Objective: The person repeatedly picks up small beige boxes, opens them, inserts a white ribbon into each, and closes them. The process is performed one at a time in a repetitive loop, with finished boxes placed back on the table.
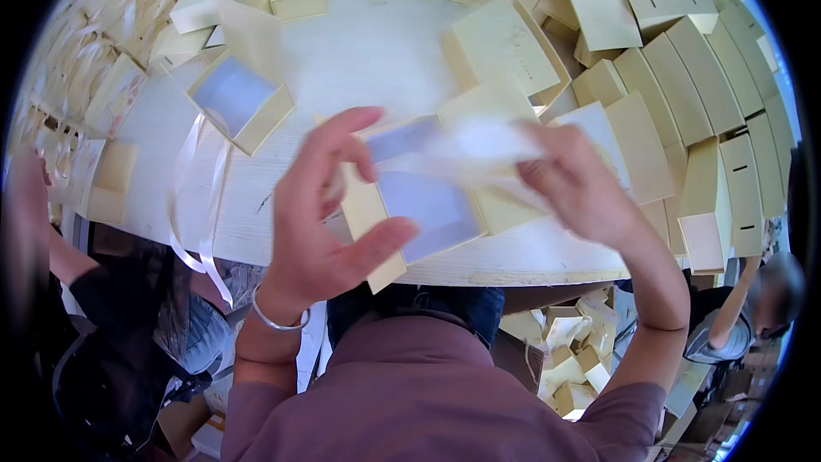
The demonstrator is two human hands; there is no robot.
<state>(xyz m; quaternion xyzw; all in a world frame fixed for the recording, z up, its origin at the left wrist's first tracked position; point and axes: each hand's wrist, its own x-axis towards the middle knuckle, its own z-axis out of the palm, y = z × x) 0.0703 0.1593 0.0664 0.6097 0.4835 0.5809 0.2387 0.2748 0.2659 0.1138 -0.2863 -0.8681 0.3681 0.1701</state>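
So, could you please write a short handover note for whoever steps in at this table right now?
Left hand: holds the open cream box at its left edge, at the table's near edge.
Right hand: pinches blurred white tissue paper over the box.
Done: a second open box lies up left, white ribbon beside it.
Left: tissue not yet settled; flat boxes stacked right.

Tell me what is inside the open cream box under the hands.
The open cream cardboard box shows a pale bluish-white lining. The left hand grips its near edge; the right hand holds blurred white tissue over its far end, hiding that part.
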